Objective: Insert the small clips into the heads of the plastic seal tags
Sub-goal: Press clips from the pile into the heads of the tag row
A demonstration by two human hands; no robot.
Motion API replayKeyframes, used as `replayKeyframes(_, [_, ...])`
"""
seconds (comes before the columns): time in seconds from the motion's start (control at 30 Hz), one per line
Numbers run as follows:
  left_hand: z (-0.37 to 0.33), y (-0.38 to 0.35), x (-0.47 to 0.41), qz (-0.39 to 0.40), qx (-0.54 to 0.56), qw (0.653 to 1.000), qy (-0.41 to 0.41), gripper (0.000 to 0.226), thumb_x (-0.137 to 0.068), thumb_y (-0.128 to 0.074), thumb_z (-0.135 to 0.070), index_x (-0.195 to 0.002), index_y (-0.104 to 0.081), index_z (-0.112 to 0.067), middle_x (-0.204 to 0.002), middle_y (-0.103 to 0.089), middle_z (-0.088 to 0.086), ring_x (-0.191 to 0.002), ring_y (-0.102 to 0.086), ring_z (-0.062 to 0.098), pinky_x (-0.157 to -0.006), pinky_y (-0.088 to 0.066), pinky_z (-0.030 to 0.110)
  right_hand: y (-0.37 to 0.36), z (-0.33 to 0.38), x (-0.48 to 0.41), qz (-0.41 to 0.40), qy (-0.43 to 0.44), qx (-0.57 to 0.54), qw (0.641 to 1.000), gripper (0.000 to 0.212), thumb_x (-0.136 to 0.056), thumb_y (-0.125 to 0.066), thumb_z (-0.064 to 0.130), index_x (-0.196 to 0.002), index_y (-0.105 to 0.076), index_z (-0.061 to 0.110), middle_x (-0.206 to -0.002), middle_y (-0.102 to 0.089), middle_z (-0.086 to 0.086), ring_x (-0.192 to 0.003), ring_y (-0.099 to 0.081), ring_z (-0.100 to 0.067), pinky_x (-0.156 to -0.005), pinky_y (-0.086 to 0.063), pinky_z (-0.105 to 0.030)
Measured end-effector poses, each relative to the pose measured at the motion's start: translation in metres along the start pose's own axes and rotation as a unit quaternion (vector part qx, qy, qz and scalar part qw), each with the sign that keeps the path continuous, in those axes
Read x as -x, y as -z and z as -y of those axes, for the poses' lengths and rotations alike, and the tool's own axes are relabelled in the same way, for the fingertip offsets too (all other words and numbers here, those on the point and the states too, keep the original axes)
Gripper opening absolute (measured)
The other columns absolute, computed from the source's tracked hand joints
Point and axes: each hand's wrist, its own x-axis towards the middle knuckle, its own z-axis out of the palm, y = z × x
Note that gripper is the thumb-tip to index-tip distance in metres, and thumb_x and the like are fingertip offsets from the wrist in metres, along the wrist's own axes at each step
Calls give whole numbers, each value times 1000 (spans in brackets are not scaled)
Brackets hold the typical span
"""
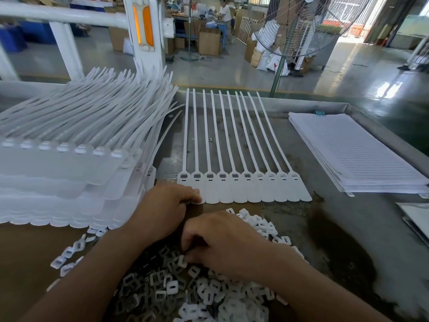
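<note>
A strip of several joined white seal tags [243,189] lies flat on the metal table [348,219], tails pointing away, heads with open rectangular slots in a row. My left hand [164,208] presses its fingertips on the strip's near left corner. My right hand [222,240] reaches down into a heap of small white clips [204,291] at the near edge, fingers curled and pinching one white clip [182,261] at the fingertips.
A tall stack of more tag strips [69,163] fills the left side. A pile of lined paper sheets [355,149] lies at the right. Beyond the table's raised rim are a standing fan [299,26], cardboard boxes and a person working far back.
</note>
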Motion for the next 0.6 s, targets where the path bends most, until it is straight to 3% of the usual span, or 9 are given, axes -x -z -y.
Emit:
replayKeyframes(0.1, [0,-1,0,-11,7,1000,-14,33,-77,-58,5,-89,-74,-21,-100,-70,-8,-90,-38,-24,-74,-25,-12,2,-2,1,-29,-2,-35,999,23,-79,-68,13,-101,-65,20,-93,-64,5,-76,-45,4,-66,-33,-2])
replayKeyframes(0.17, [0,-1,0,-10,1,1000,-18,31,-78,-59,4,-89,-74,-21,-99,-70,-9,-90,-38,-25,-73,-25,-13,4,-4,1,-36,-7,-49,998,24,-78,-70,10,-100,-68,20,-95,-67,5,-77,-46,8,-65,-33,2])
replayKeyframes(0.33, [1,0,-2,-2,-29,1000,-4,37,-79,-54,2,-95,-73,-25,-109,-66,-12,-91,-42,-19,-74,-23,-12,7,-7,3,-57,-26,-72,995,20,-75,-74,19,-95,-72,23,-91,-70,8,-77,-52,9,-69,-37,0])
replayKeyframes(0.43, [1,0,-2,1,-33,999,-1,38,-79,-54,3,-97,-72,-25,-111,-65,-12,-95,-44,-16,-78,-21,-11,9,-9,3,-66,-42,-101,992,23,-72,-77,22,-94,-72,23,-83,-67,13,-66,-53,10,-68,-40,-1])
replayKeyframes(0.6, [0,2,-1,1,-30,1000,0,37,-81,-54,2,-99,-71,-25,-113,-64,-11,-100,-48,-11,-92,-31,9,9,-11,3,-65,-41,-111,991,19,-67,-80,28,-84,-72,22,-63,-57,19,-61,-53,11,-60,-41,-3])
